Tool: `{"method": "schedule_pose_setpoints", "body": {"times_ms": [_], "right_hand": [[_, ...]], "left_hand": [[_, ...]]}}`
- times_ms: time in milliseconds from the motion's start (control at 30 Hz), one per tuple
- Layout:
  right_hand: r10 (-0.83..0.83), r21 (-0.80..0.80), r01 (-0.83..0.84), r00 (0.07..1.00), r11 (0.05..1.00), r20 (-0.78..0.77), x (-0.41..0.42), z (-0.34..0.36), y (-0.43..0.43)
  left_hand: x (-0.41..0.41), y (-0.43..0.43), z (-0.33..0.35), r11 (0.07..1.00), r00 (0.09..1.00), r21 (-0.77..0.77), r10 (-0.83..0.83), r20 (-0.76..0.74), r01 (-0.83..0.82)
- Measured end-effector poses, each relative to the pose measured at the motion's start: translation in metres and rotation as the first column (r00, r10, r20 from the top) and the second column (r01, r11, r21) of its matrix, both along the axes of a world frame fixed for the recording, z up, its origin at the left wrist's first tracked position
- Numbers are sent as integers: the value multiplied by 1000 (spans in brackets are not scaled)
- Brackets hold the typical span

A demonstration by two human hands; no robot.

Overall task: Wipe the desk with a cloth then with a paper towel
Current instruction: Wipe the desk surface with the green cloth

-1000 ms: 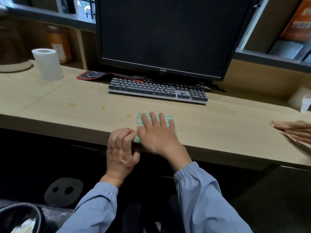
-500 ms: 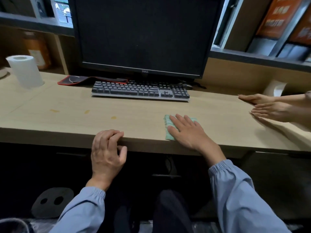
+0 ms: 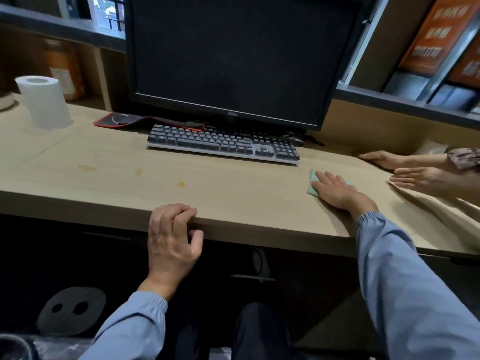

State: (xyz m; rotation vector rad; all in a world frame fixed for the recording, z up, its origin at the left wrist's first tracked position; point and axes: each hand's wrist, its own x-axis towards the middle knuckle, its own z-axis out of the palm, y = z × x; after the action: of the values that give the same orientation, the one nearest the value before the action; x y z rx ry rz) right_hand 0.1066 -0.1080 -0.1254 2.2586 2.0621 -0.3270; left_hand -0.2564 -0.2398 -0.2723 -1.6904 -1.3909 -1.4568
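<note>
Cloth (image 3: 312, 184), perhaps folded, under right hand (image 3: 337, 192)

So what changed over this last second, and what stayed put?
The right hand, flat on the green cloth, slid it rightward along the desk, from beside the left hand to just past the keyboard. The left hand stayed gripping the desk's front edge. The yellow stains and paper towel roll are unchanged.

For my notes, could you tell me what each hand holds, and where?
The left hand grips the front edge of the desk; the right hand holds nothing, its straight fingers pressing on the cloth.
</note>
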Motion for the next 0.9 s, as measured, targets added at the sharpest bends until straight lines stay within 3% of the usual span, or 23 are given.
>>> {"method": "schedule_pose_setpoints", "body": {"times_ms": [133,400,567,800,900], "right_hand": [[41,-4,-41,998,999,37,-28,-2,13],[368,43,-370,929,928,37,-160,-16,5],[458,38,-458,889,888,-1,-225,-19,0],[499,39,-499,866,866,9,-241,-23,-52],[528,54,-529,849,847,18,-235,-24,-78]], "left_hand": [[1,2,-1,1000,1000,6,-3,8,3],[6,5,0,999,999,35,0,46,-1],[-3,0,-2,999,1000,-33,-13,-1,13],[-29,-24,13,979,988,-179,-119,-99,100],[-47,-26,17,990,998,-138,-12,-67,2]]}}
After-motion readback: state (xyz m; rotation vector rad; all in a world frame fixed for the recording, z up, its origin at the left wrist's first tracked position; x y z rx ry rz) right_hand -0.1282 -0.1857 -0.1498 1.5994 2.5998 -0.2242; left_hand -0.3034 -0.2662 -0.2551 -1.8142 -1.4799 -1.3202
